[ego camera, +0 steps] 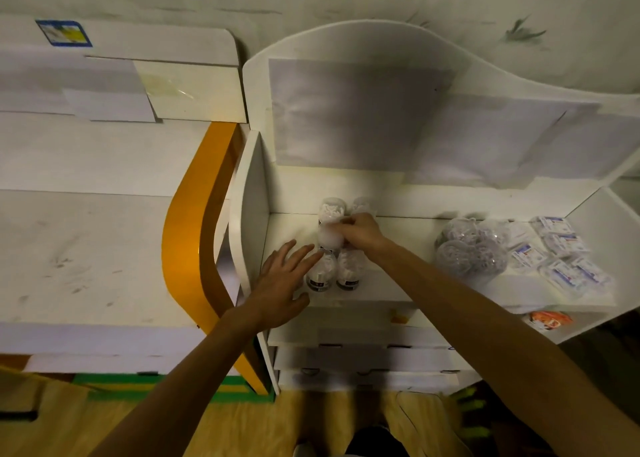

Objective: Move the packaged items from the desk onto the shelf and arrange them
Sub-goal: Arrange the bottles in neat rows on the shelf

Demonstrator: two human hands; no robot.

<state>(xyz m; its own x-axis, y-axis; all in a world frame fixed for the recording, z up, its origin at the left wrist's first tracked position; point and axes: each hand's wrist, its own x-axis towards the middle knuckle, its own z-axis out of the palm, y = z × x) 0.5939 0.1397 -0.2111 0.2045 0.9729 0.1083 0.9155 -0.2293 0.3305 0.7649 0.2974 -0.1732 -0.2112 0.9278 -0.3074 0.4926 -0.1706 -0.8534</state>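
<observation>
You have five clear plastic jars of white contents (331,210) on the white shelf (398,221): two at the back, two at the front, one between them. One heap of clear bags of small pieces (467,248) lies to their right, then roughly six flat blister packs with blue-and-red labels (562,255); their exact number is hard to tell.

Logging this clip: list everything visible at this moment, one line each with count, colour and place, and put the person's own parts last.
clear tubes: about five, clear with white contents, dark bases, clustered on shelf's left part
shelf: one, white, centre-right
clear bags: a pile, count unclear, clear, shelf's right half
flat packets: several, white with blue-red print, shelf's far right
orange packet: one, orange-white, lower ledge at right
desk: one, white with orange edge, left
left hand: open, fingers spread beside the front tubes
right hand: grips a middle tube from above
</observation>
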